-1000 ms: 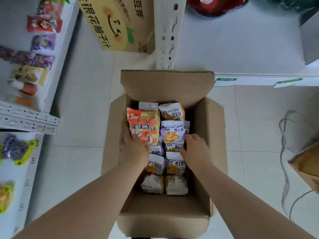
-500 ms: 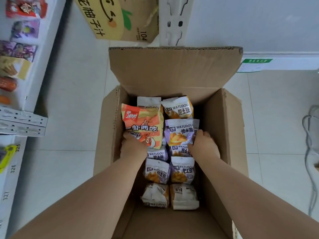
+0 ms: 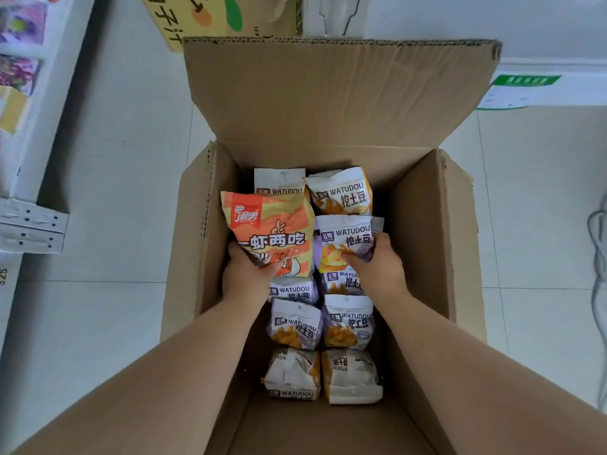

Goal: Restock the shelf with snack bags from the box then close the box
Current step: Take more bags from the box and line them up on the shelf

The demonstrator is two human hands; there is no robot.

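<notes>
Left hand (image 3: 247,280) grips orange bag (image 3: 272,224), right hand (image 3: 377,270) purple bag (image 3: 345,236), tops pointing away.

Arms extended forward; left grip (image 3: 247,278), right grip (image 3: 377,271) curled tight.

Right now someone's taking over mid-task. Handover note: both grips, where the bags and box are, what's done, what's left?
Left grip: holds the orange bag by its lower edge, inside the box.
Right grip: pinches a white-and-purple bag at its lower part, also inside the box.
Box: on the floor, flaps open, far flap standing up. The other bags lie in two rows inside.
Done: both bags are gripped; neither is out of the box.
Left: carry them to the shelf on the left, shelve the rest, close the box.
</notes>
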